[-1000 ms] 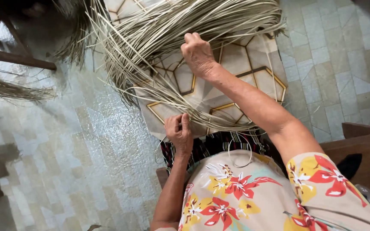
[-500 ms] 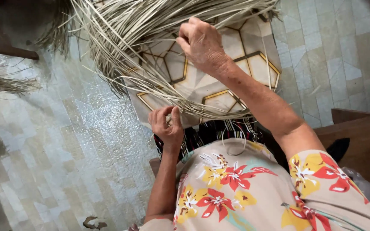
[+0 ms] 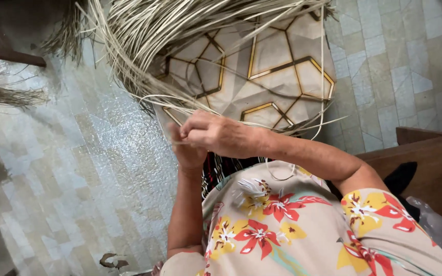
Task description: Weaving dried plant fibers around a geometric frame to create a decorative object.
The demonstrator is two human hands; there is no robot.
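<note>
Strands [image 3: 180, 36] pale, thin, splayed | right hand [image 3: 221, 135], left hand [image 3: 188, 153] pinching them

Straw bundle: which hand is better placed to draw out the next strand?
Probably the right hand: it lies on top, nearer the straw bundle, with its fingers pinched together at the loose ends. The left hand sits beneath it, mostly covered.

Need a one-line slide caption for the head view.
Both hands, right hand over left hand, pinch thin pale straw strands above a hexagon-patterned mat.
</note>
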